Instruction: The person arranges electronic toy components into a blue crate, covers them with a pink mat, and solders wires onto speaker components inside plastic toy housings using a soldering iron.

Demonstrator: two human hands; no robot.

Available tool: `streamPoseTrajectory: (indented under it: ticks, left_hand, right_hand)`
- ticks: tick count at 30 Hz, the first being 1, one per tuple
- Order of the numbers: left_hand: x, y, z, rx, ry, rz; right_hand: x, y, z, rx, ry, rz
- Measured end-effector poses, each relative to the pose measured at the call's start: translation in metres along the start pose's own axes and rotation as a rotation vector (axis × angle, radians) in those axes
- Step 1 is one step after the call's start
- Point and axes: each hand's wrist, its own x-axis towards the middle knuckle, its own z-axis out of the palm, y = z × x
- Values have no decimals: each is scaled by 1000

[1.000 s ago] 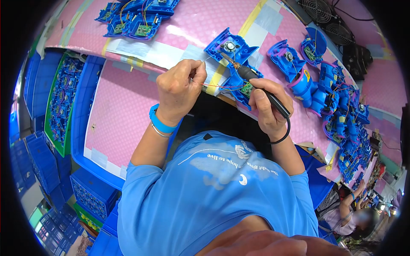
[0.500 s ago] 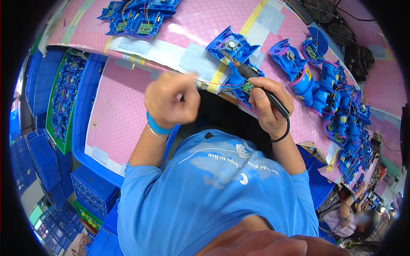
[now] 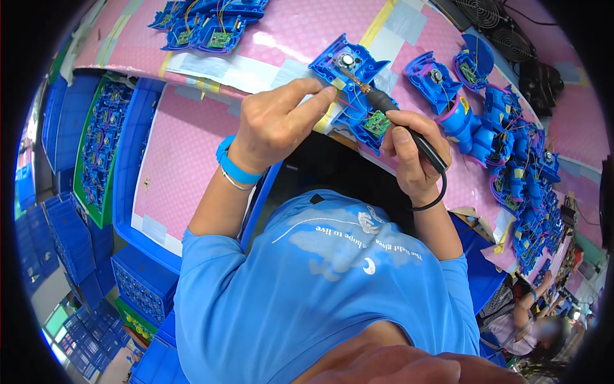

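Note:
My right hand (image 3: 419, 150) is wrapped round a soldering iron (image 3: 409, 131) by its black handle, with the tip slanting up and left over an open blue plastic housing (image 3: 368, 69). A round silver part (image 3: 346, 60) sits in that housing. My left hand (image 3: 278, 121) is closed in a pinch beside the iron's tip. A thin red wire (image 3: 348, 104) runs from its fingertips toward a green circuit board (image 3: 377, 123). The board lies in a second blue housing half just below, partly hidden by my right hand.
More blue housings (image 3: 432, 82) stand to the right, with a dense pile of wired ones (image 3: 524, 185) beyond. Several wired halves (image 3: 217, 32) lie at the back left. A green-rimmed crate (image 3: 86, 173) of parts stands at left. Black fans (image 3: 508, 45) are at the back right.
My left hand has moved right and up, bringing its pinched fingers close to the iron's tip and the housing. The right hand with the soldering iron has shifted slightly right.

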Motion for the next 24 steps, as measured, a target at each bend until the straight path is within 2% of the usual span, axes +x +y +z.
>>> streamPoseTrajectory:
  ticks: [2,5,10,13,24]
  left_hand:
    - [3,-6,7,-14,33,24]
    - [2,-12,15,-82,-44,-81]
    - [0,-15,18,-83,-77,-126]
    - [0,-19,20,-61,-36,-75]
    - [0,-15,17,-62,-76,-115]
  right_hand:
    - [0,0,1,15,3,7]
    - [1,-3,2,56,51,118]
    - [3,0,1,16,-22,37]
    - [4,2,3,36,-21,32]
    - [4,1,4,23,-33,42]
